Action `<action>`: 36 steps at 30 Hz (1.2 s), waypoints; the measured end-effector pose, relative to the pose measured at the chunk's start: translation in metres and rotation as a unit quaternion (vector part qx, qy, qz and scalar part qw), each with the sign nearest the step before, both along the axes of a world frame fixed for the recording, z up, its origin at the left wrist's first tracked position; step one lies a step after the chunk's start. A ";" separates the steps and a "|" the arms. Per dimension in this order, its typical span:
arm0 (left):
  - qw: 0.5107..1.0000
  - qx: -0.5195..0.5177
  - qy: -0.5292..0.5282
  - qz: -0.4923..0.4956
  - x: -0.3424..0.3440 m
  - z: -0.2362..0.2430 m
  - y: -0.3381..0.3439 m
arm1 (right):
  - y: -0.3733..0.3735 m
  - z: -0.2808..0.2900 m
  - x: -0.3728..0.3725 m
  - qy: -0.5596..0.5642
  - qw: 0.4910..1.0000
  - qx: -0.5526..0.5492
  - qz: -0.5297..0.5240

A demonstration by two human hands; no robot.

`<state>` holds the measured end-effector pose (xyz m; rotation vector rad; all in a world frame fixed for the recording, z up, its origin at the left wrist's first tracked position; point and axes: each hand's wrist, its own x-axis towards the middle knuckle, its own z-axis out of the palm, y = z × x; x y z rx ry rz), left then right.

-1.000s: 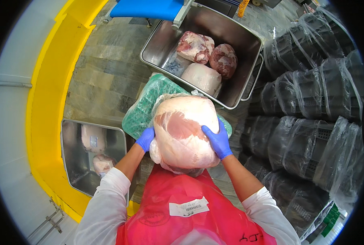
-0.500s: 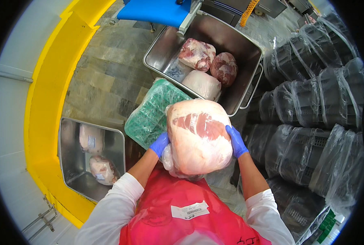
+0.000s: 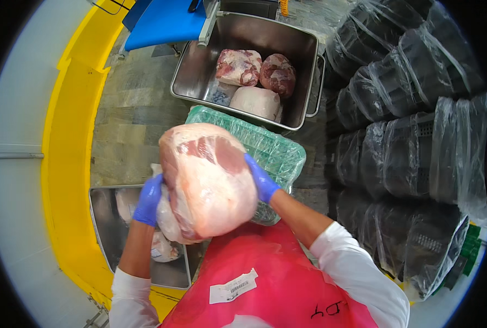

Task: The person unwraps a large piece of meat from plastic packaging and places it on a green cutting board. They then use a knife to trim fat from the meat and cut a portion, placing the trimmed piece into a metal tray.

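A large wrapped piece of meat (image 3: 208, 177), pale with fat and a red patch on top, is held up between both hands in front of my red apron. My left hand (image 3: 149, 199), in a blue glove, grips its left side where loose clear film bunches. On the right side, my gloved right hand (image 3: 261, 177) presses against it, its fingertips partly hidden. Beneath and behind the meat lies a green crate (image 3: 276, 153) covered in clear film. The lower-left metal tub (image 3: 139, 276) holds wrapped meat pieces, partly covered by my left hand and the held meat.
Beyond the crate stands a deep metal tub (image 3: 186, 82) with 3 pieces of meat in it. A blue conveyor belt (image 3: 167, 24) juts over its left corner. Film-wrapped black crates (image 3: 402, 153) are stacked along the right. A yellow barrier (image 3: 71, 147) borders the left wall.
I have carried the meat leftward, off the middle of the green crate and toward the lower-left tub. My view has turned, and both hands still hold the meat.
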<state>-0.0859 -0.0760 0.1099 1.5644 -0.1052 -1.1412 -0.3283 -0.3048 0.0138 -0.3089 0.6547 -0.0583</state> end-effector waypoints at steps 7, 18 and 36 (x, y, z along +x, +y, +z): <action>0.995 0.056 -0.071 0.039 -0.019 0.059 -0.030 | 0.034 0.000 0.031 0.075 0.962 -0.257 0.055; 0.979 -0.120 0.119 0.112 -0.033 -0.004 -0.008 | -0.031 0.029 -0.064 0.114 0.951 -0.287 -0.018; 0.916 0.035 -0.227 -0.329 -0.079 0.052 0.000 | -0.041 0.075 0.010 0.193 0.582 -0.782 0.112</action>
